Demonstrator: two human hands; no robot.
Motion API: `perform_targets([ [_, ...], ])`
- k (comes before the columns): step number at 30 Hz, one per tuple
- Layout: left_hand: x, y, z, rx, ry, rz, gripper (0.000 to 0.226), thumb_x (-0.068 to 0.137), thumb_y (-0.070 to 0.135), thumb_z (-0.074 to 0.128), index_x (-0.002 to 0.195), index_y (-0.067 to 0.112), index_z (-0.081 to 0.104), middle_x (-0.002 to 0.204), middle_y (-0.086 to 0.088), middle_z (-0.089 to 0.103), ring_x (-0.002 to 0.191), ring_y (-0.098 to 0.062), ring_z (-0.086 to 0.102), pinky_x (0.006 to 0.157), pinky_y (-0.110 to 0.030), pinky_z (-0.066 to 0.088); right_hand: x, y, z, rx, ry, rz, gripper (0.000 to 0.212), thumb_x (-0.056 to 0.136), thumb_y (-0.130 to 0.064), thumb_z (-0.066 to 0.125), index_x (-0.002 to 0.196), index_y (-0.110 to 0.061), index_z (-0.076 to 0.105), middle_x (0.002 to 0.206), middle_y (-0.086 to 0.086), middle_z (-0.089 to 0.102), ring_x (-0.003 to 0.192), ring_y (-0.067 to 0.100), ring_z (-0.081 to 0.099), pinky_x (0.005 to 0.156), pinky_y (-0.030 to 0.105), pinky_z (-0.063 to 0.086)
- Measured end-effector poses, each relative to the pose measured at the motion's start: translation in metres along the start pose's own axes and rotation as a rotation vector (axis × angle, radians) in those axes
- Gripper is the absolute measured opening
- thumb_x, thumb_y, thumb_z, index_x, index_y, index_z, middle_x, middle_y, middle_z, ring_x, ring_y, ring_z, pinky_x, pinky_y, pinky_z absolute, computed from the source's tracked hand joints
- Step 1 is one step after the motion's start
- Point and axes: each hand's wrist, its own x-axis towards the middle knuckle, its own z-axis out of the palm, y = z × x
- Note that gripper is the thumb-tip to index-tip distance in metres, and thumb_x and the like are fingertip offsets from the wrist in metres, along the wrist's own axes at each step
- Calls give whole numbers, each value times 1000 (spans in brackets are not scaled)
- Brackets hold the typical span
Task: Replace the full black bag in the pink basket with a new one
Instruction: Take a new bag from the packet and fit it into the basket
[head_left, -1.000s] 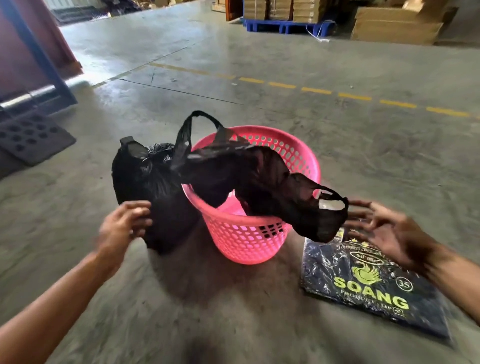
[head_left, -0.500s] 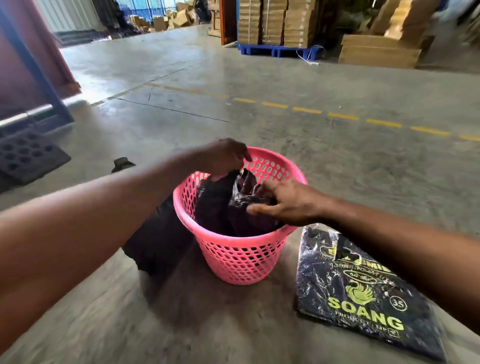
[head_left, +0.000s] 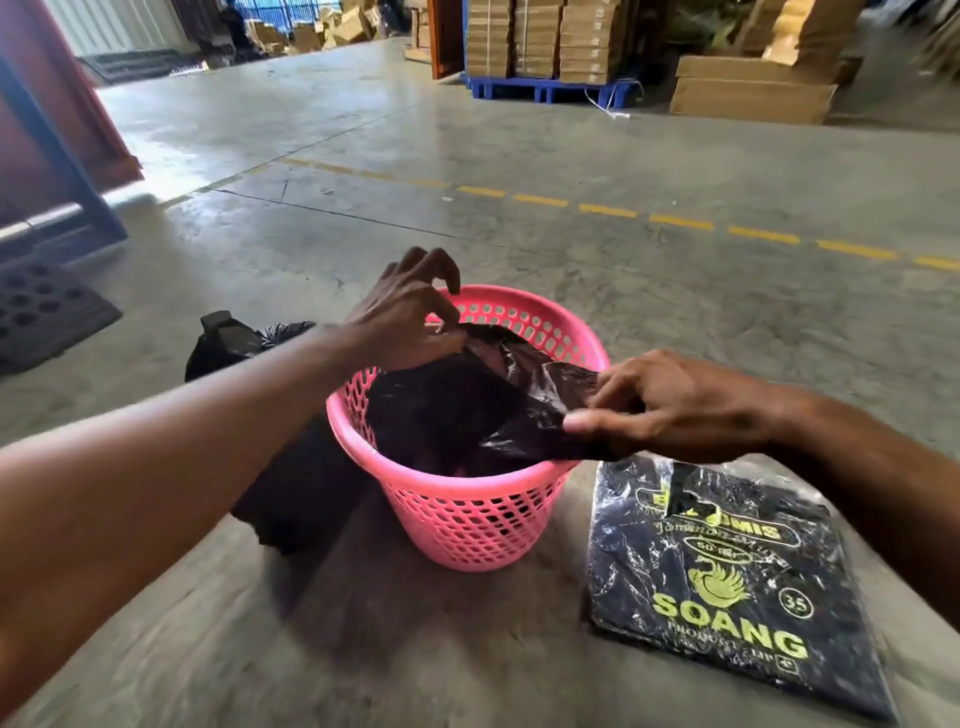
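While new bag (head_left: 483, 405) is sitting inside pink basket (head_left: 467, 514), left hand (head_left: 405, 322) is pinching its far-left edge, right hand (head_left: 670, 410) is gripping near-right edge; mouth is stretching L-R across rim, full bag (head_left: 291, 478) on floor, left.

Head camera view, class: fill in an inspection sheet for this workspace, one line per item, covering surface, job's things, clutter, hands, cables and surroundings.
Surface: bare concrete floor with a dashed yellow line.
Job's things: pink basket upright on the floor, new black bag partly inside; full black bag on the floor against the basket's left side; pack of bags lying flat to its right.
Clutter: black perforated mat at far left.
Hands: left hand pinches the new bag's edge at the far rim; right hand grips its edge at the right rim.
Cables: nothing seen.
Surroundings: stacked cardboard boxes on a blue pallet.
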Motion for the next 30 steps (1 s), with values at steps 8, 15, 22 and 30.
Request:
perform_targets([
  [8,-29,34,-26,-487,-535,-300,36,91,29,45,73,8,68,67,-12,72,54,-24,70,63,-39,52,-14,8,-17,-270,-84,284,50,92,-52,62,61,-13,67,46,-6,63,41,2,53,57,28,49],
  [15,-46,48,-16,397,-343,-18,48,70,68,53,103,36,67,99,6,65,96,-22,67,80,-37,42,-18,-16,-19,-534,-118,351,52,56,-72,80,74,-33,51,75,-15,57,84,18,61,72,33,54],
  [22,-50,34,-14,530,-534,-144,80,56,69,71,132,47,56,154,-4,25,142,-33,25,109,-50,35,-32,-21,-24,-585,-159,427,87,49,-81,77,123,-42,53,121,-9,67,107,21,63,82,34,54],
  [30,-79,30,-41,171,-330,59,57,80,36,50,137,34,48,145,-8,36,132,-32,44,107,-47,44,-35,10,-25,-655,-107,512,118,50,-84,74,144,-25,34,128,2,63,111,27,62,80,36,53],
])
